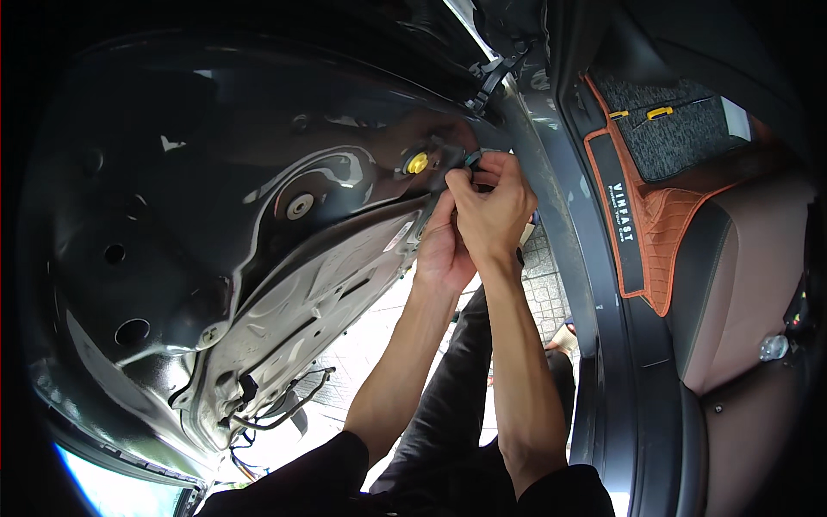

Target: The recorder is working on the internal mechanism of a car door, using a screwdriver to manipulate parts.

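Both of my hands are close together at the hinge-side edge of a dark car door [207, 155] whose bare metal shows. My right hand [498, 211] has thumb and fingers pinched at a small dark piece with a teal end [471, 160], which looks like a wiring connector; the fingers cover much of it. My left hand [444, 250] is just below and left, palm turned up and fingers curled toward the same spot. Its fingertips are partly behind the right hand, so what they hold cannot be seen. Beside the hands, a yellow round plug [418, 163] sits in the door.
A pale inner door panel [319, 293] carries a bent dark handle or rod [284, 418] and loose wires [245, 465]. To the right are the door sill [616, 362], an orange-trimmed mat [659, 233], yellow-handled tools [659, 113] and a brown seat [758, 284]. Another person's foot [564, 339] shows on the paving.
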The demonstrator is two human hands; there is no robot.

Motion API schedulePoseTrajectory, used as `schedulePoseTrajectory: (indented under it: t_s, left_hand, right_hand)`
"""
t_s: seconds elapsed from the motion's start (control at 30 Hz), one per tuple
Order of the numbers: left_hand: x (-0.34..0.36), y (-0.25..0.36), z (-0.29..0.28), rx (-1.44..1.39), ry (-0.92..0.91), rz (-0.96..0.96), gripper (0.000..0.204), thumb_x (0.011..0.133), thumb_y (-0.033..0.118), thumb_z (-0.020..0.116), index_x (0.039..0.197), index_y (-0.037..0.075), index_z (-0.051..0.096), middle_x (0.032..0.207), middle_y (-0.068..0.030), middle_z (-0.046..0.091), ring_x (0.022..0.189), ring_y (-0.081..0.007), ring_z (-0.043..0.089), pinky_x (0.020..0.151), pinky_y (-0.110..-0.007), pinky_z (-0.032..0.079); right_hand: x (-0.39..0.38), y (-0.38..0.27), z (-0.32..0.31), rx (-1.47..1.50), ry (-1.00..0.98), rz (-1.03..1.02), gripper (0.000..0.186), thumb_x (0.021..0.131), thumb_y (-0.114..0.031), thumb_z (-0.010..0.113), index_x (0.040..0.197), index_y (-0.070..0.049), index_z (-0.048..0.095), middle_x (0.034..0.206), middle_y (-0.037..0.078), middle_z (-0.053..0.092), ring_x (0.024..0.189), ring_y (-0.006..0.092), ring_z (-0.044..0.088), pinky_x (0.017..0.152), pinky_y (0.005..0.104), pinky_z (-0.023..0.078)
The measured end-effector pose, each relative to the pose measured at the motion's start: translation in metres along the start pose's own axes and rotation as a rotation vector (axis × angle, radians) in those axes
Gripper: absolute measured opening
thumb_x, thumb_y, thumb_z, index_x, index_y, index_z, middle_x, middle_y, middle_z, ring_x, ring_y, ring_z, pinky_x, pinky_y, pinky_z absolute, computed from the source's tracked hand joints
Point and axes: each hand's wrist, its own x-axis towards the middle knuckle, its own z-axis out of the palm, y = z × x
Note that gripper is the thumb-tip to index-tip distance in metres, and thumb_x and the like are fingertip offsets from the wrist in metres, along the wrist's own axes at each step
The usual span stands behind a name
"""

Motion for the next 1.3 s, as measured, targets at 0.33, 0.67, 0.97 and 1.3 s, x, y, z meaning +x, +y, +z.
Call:
schedulePoseTrajectory:
  t_s: [0.33,0.67,0.97,1.3]
  left_hand:
    - [0.007,-0.002,0.004,-0.026,0.066,0.001,0.028,0.103,0.029,0.057,0.110,0.004,0.066,0.103,-0.0072,0.072,0.093,-0.0182,0.069,0.084,-0.031,0.056]
    - [0.013,-0.005,-0.015,-0.009,-0.073,0.125,0.028,0.105,0.028,0.054,0.115,0.005,0.065,0.106,-0.0069,0.071,0.095,-0.0170,0.068,0.085,-0.030,0.056]
    - [0.012,-0.010,-0.010,0.081,0.077,0.133,0.025,0.105,0.029,0.054,0.115,0.008,0.065,0.114,-0.0031,0.069,0.105,-0.0160,0.064,0.093,-0.030,0.052]
    - [0.014,-0.008,-0.017,-0.023,-0.100,0.111,0.028,0.107,0.028,0.050,0.120,0.007,0.063,0.113,-0.0034,0.068,0.104,-0.0160,0.064,0.092,-0.030,0.053]
  right_hand:
    - [0.001,0.006,0.000,-0.017,0.001,-0.066,0.026,0.072,-0.012,0.073,0.092,0.003,0.064,0.083,0.016,0.068,0.068,0.0293,0.068,0.063,0.0394,0.055]
    - [-0.010,-0.005,-0.004,-0.143,-0.010,-0.151,0.015,0.078,-0.009,0.076,0.085,0.000,0.067,0.084,0.009,0.068,0.074,0.0187,0.069,0.066,0.0343,0.054]
    - [0.005,0.003,-0.019,0.107,-0.177,0.053,0.028,0.076,-0.017,0.080,0.097,0.000,0.077,0.086,0.013,0.069,0.075,0.0245,0.069,0.070,0.0334,0.054]
    - [-0.003,0.003,-0.003,-0.115,-0.029,-0.130,0.019,0.073,-0.010,0.077,0.087,0.003,0.073,0.082,0.010,0.069,0.071,0.0220,0.070,0.067,0.0318,0.054]
